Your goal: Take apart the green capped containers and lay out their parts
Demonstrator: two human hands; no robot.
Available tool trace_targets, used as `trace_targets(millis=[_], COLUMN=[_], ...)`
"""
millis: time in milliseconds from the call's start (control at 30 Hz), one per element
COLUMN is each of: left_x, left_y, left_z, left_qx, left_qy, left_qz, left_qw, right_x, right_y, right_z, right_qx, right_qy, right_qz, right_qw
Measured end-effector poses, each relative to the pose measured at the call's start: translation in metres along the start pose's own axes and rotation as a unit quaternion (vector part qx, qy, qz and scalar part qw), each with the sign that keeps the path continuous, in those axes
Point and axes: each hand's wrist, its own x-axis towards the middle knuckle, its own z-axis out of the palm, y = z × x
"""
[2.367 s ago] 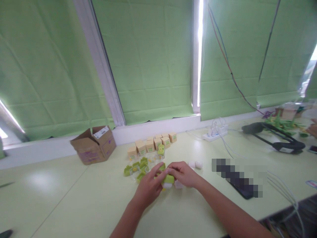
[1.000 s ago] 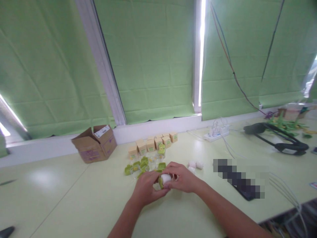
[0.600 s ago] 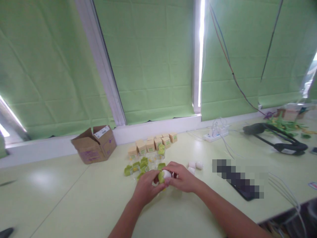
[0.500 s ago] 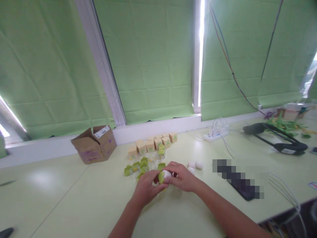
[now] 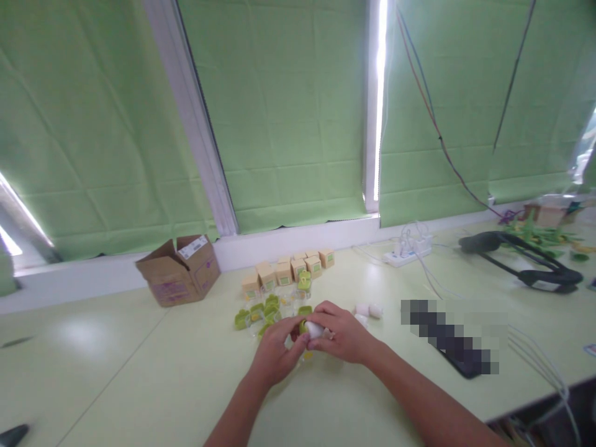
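Since a moment ago your hands have closed tighter over the piece, and less of its green shell shows than before. The small white egg-shaped plastic piece (image 5: 315,329) sits in a lime-green plastic shell (image 5: 302,326); only a rounded white top and a sliver of green peek out between your fingers. Its long axis seems to run left to right across you, though which end points where is hidden.

Your left hand (image 5: 275,352) is clenched on it from the left, thumb up against the green shell. Your right hand (image 5: 343,336) grips it from the right, fingers curled over the white top. You hold it just above the pale green tabletop (image 5: 139,385), near the scattered green clips (image 5: 254,313), in front of the row of small tan cardboard boxes (image 5: 284,272) and left of two loose white egg pieces (image 5: 369,309).
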Motion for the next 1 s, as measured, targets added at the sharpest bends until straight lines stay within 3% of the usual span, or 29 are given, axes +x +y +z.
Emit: trace_targets(millis=[333, 767, 1000], left_x=[0.001, 0.004, 0.002], left_y=[0.004, 0.013, 0.008], left_z=[0.002, 0.004, 0.001], left_qx=[0.015, 0.059, 0.016], left_qy=[-0.027, -0.060, -0.037], left_qz=[0.001, -0.013, -0.001], left_qw=[1.000, 0.996, 0.999], right_x=[0.000, -0.002, -0.001], right_y=[-0.001, -0.001, 0.000], right_z=[0.001, 0.011, 0.008], right_qx=[-0.059, -0.180, -0.131], right_qy=[-0.017, -0.032, -0.015], right_qz=[-0.028, -0.014, -0.012], right_qw=[0.998, 0.983, 0.991])
